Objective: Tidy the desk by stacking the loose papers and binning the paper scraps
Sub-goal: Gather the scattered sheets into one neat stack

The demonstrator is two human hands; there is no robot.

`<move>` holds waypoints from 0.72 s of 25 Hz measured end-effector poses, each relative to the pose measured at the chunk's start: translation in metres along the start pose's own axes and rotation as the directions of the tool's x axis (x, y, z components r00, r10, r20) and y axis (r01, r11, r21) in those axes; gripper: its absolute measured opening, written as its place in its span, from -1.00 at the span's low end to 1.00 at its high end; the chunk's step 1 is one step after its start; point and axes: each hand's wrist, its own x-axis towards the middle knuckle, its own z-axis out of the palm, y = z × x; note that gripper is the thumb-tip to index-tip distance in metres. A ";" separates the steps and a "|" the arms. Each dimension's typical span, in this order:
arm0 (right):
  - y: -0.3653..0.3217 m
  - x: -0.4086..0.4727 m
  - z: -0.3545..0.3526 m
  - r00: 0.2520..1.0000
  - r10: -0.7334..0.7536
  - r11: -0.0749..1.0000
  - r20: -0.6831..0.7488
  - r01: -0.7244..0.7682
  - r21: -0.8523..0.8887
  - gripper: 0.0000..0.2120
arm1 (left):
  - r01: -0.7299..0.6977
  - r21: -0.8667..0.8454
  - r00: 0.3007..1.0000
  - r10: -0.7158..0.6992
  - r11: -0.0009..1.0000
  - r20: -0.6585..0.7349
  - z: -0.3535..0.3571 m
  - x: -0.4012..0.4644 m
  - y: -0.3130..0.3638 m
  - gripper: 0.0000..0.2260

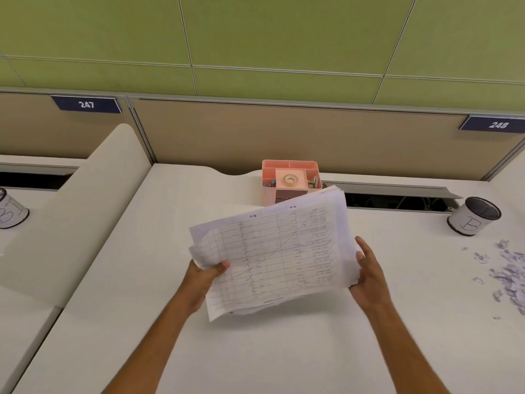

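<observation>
I hold the stack of papers [272, 257] lifted above the desk [255, 351], just in front of the pink organizer [291, 177]: my left hand [206, 278] pinches its left edge, thumb on top, while my right hand [369, 280] cups its right edge. The paper scraps [508, 275] lie well to the organizer's right, near the bin [474, 216].

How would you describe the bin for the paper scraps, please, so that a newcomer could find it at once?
Look to the far right of the white desk, below the blue plate reading 248. There, just beyond the scattered paper scraps, stands a small round can with a dark mesh inside. Unlike the pink organiser mid-desk, it is wrapped in white paper marked with a handwritten B.
</observation>
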 end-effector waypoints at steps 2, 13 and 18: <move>-0.014 0.002 -0.004 0.990 0.067 0.954 0.123 -0.028 -0.299 -0.55 | -0.008 0.059 1.000 0.007 0.998 0.012 -0.004 0.007 0.004 -0.18; 0.012 0.000 0.015 0.986 -0.026 0.889 0.163 0.097 -0.448 -0.76 | -0.070 0.179 0.997 0.063 0.981 0.044 -0.008 0.029 0.015 -0.33; 0.027 -0.008 0.005 0.986 -0.009 0.849 0.165 0.095 -0.521 -0.64 | 0.050 0.165 0.998 -0.043 0.985 -0.044 -0.011 0.023 -0.015 -0.53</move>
